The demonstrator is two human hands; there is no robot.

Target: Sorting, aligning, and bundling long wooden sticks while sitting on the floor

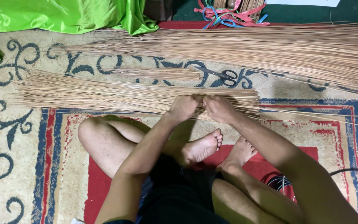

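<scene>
Both hands, left (pixel 183 108) and right (pixel 219 109), pinch thin sticks (pixel 104 93).

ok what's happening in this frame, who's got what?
A person sits cross-legged on a patterned rug. The left hand and right hand meet on the near bundle of thin sticks, pinching at them. A longer pile of sticks lies farther out, with scissors between the two. Green cloth sits top left.

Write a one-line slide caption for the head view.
Both hands, left hand and right hand, pinch thin tan sticks on a patterned carpet, black-handled scissors beyond.
</scene>
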